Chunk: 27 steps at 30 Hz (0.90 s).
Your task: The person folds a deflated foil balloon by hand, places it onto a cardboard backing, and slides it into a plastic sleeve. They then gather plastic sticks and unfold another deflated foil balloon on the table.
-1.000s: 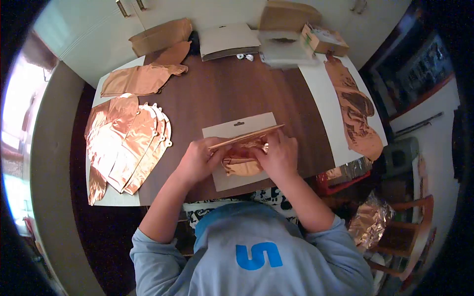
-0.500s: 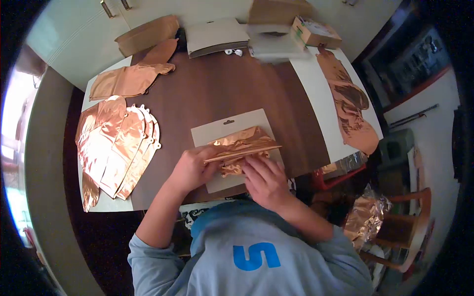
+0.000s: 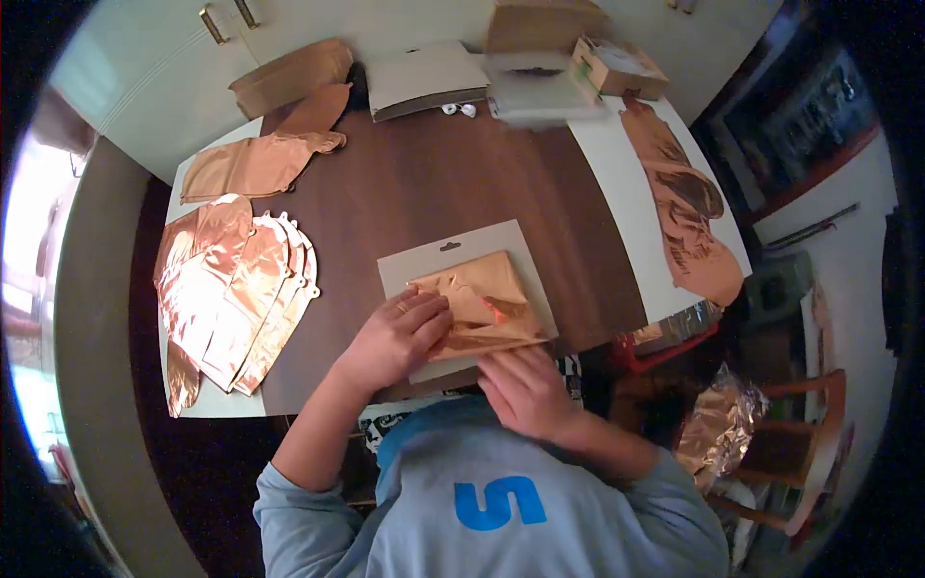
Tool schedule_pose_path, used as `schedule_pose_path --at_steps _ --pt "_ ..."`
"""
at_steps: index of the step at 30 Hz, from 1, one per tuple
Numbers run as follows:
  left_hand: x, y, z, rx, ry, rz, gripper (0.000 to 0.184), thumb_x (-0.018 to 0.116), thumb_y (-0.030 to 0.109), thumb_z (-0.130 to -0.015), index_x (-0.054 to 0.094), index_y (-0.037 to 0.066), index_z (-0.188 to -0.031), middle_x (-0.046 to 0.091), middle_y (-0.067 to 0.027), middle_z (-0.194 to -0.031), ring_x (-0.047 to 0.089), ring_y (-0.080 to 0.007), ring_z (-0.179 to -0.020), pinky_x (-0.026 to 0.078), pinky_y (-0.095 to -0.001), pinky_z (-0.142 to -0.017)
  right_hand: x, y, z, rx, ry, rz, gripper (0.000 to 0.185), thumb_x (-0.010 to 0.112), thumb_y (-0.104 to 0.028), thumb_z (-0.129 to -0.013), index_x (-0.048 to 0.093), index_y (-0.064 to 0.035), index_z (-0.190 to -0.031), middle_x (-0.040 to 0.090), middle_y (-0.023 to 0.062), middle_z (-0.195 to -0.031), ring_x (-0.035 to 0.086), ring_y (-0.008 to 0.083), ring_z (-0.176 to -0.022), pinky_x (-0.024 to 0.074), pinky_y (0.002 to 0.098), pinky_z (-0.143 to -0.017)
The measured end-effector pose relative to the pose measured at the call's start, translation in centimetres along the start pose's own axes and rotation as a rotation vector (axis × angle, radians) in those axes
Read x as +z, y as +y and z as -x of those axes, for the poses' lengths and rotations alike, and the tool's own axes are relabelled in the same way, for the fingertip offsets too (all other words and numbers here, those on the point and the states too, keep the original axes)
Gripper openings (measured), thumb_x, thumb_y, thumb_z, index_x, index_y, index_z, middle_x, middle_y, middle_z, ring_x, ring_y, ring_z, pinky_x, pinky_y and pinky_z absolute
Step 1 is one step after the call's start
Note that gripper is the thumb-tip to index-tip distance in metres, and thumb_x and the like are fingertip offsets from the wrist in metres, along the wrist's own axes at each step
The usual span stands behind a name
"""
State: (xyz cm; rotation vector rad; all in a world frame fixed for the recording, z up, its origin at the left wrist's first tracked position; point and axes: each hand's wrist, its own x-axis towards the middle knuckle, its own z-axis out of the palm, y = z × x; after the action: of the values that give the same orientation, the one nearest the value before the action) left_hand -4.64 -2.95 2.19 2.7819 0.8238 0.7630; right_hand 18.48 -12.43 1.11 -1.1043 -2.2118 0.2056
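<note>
A rose-gold foil balloon (image 3: 472, 279), folded into a flat packet, lies on a pale card (image 3: 491, 236) with a hanger slot at its far edge. My left hand (image 3: 400, 337) rests on the left part of the foil, fingers laid across its top and a ring on one finger. At the packet's near right edge is my right hand (image 3: 525, 385), its fingers closed together on the foil's edge, with the fingertips partly hidden. A small reddish-orange patch shows on the foil between the hands.
More flat foil balloons (image 3: 231, 289) are fanned out at the left, with others (image 3: 251, 166) behind them. A long foil piece (image 3: 674, 193) lies right. Cards (image 3: 424, 82), earbuds (image 3: 459, 110), clear bags (image 3: 544, 91) and a box (image 3: 621, 69) line the back. A chair (image 3: 809, 462) holds crumpled foil.
The foil packet, raised in a standing fold before, now lies flat on the card. My left hand has moved onto its top, and my right hand has drawn slightly nearer my body.
</note>
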Motion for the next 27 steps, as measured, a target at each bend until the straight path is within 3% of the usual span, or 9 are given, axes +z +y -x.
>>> schedule_pose_path --at_steps 2,5,8,10,13,22,25,27 --pt "0.2 0.2 0.2 0.020 -0.014 -0.070 0.037 0.071 0.014 -0.075 0.065 0.002 -0.109 0.065 -0.0152 -0.116 0.063 -0.0336 -0.111 0.049 -0.0494 -0.100 -1.7 -0.4 1.3 -0.155 0.073 -0.139 0.021 0.071 -0.012 -0.079 0.068 -0.0024 -0.098 0.066 0.0153 -0.107 0.064 0.0302 -0.087 0.0521 0.0428 -0.078" --pt "0.4 0.4 0.3 0.021 -0.021 -0.110 0.037 0.071 0.012 -0.075 0.065 0.001 -0.110 0.064 -0.0161 -0.118 0.062 -0.0341 -0.113 0.047 -0.0496 -0.102 -4.6 0.1 0.6 -0.140 0.093 -0.206 0.018 0.072 -0.008 -0.076 0.070 -0.0024 -0.093 0.067 0.0162 -0.108 0.066 0.0267 -0.081 0.0535 0.0389 -0.074" --pt "0.1 0.8 0.2 -0.007 -0.023 -0.094 0.035 0.071 0.011 -0.076 0.065 0.001 -0.109 0.063 -0.0170 -0.119 0.062 -0.0346 -0.114 0.047 -0.0496 -0.102 -5.6 2.4 -4.5 0.022 0.006 -0.109 0.033 0.068 -0.014 -0.084 0.063 0.0017 -0.113 0.063 0.0174 -0.118 0.063 0.0344 -0.102 0.0495 0.0445 -0.089" --pt "0.1 0.8 0.0 -0.027 0.002 -0.076 0.036 0.071 0.009 -0.075 0.065 0.001 -0.109 0.063 -0.0175 -0.119 0.062 -0.0351 -0.113 0.047 -0.0496 -0.101 -3.7 4.9 -6.9 0.083 -0.096 -0.046 0.045 0.060 -0.022 -0.092 0.053 0.0024 -0.129 0.055 0.0195 -0.133 0.051 0.0374 -0.123 0.0384 0.0500 -0.105" --pt "0.6 0.6 0.3 -0.052 0.053 -0.063 0.038 0.071 0.008 -0.074 0.064 0.001 -0.111 0.063 -0.0182 -0.118 0.062 -0.0359 -0.113 0.048 -0.0494 -0.100 0.1 8.3 -7.9 0.034 -0.283 0.225 0.053 0.054 -0.030 -0.096 0.046 0.0017 -0.137 0.045 0.0197 -0.145 0.039 0.0358 -0.136 0.0265 0.0534 -0.114" --pt "0.7 0.3 0.7 -0.061 0.017 -0.103 0.042 0.069 0.014 -0.078 0.062 0.002 -0.119 0.060 -0.0200 -0.122 0.059 -0.0377 -0.116 0.048 -0.0489 -0.101 0.4 9.6 -9.4 0.040 -0.407 0.169 0.060 0.051 -0.037 -0.097 0.041 0.0007 -0.142 0.031 0.0177 -0.155 0.025 0.0368 -0.144 0.0155 0.0566 -0.117" --pt "1.1 0.5 1.1 -0.082 0.008 -0.125 0.044 0.070 0.015 -0.078 0.061 0.003 -0.119 0.061 -0.0197 -0.120 0.059 -0.0378 -0.115 0.048 -0.0487 -0.102 0.1 12.0 -11.7 -0.011 -0.331 0.235 0.050 0.055 -0.031 -0.095 0.051 0.0004 -0.134 0.043 0.0195 -0.147 0.040 0.0371 -0.136 0.0288 0.0518 -0.113" --pt "0.9 0.6 0.8 -0.089 0.001 -0.118 0.044 0.070 0.016 -0.078 0.062 0.003 -0.119 0.061 -0.0193 -0.120 0.059 -0.0371 -0.116 0.048 -0.0483 -0.102 0.2 15.1 -15.4 0.081 -0.215 -0.007 0.039 0.058 -0.025 -0.093 0.059 -0.0008 -0.123 0.053 0.0195 -0.134 0.051 0.0374 -0.122 0.0395 0.0479 -0.104"
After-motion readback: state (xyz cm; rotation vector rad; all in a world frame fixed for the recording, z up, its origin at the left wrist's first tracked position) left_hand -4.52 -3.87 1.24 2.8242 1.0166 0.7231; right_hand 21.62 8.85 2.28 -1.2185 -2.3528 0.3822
